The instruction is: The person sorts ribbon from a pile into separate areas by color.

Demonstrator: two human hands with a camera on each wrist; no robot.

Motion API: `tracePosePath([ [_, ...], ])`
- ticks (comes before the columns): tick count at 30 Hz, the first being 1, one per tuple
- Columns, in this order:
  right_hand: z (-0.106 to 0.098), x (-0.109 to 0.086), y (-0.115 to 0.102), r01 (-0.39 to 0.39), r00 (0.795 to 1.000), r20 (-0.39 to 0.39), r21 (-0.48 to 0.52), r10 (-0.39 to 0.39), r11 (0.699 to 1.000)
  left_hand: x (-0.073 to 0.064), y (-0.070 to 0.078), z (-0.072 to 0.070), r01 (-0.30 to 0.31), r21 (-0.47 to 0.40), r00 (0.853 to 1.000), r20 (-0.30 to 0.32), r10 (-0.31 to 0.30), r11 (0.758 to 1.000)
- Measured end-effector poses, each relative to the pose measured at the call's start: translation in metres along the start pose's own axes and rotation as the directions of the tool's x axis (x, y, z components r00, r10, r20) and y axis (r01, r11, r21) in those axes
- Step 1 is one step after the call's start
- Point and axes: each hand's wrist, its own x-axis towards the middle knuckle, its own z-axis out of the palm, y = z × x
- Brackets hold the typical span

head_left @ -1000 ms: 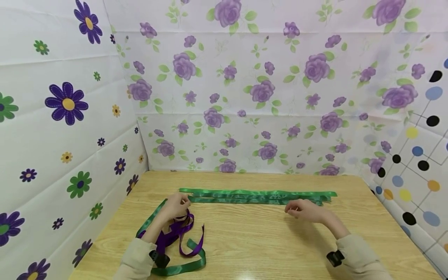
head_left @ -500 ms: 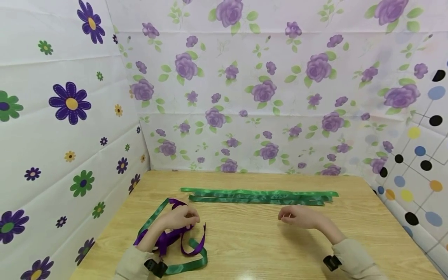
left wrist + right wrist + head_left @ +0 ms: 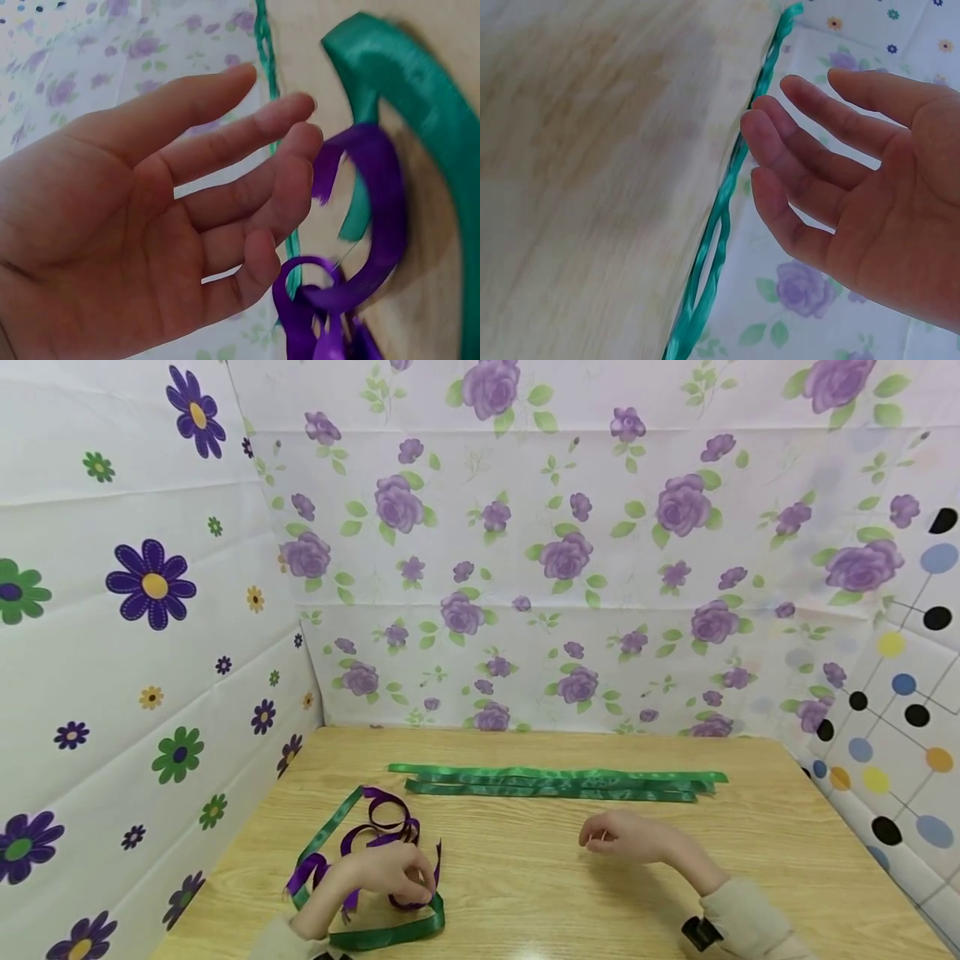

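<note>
Hanging over a tangle at the lower left of the frame, the left hand [image 3: 390, 870] is keeping its fingers loosely bent and its palm bare, the thumb standing well clear of them in the left wrist view. Purple ribbon [image 3: 388, 217] is looping around and beneath it; whether a fingertip is touching, I cannot tell. And over to the right of centre, the right hand [image 3: 626, 837] is matching it, fingers relaxed and parted, grasp empty, a shadow falling on the wood below!

Counting now: three green ribbons [image 3: 555, 791] are lying stretched side by side across the middle of the frame, one brighter along the top, two darker under it. Down at lower left, a loose green ribbon [image 3: 390, 935] is bending around the purple coils; how many pieces that heap is holding, the overlaps are hiding. Two pale sleeves [image 3: 750, 918] are coming in from the bottom edge, a black device [image 3: 701, 933] sitting at the right wrist.

Everything is resting on a light wood-grain table [image 3: 517, 877]. Three cloths are walling it in: daisies on the left cloth [image 3: 150, 585], purple roses filling the back cloth [image 3: 562, 560], coloured dots and lines running down the right cloth [image 3: 933, 693].
</note>
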Motion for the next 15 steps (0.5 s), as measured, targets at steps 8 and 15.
tracePosePath([
  [8, 0.011, 0.012, -0.013, 0.011, 1.000, 0.001, -0.017, -0.011, 1.000, 0.008, 0.007, 0.018, 0.089, 0.041, 0.996, 0.024, -0.090, 0.995],
  [15, 0.021, 0.018, -0.021, 0.072, 0.997, 0.004, -0.020, -0.072, 0.997, 0.012, 0.010, 0.028, 0.057, 0.154, 0.997, 0.041, -0.064, 0.987],
])
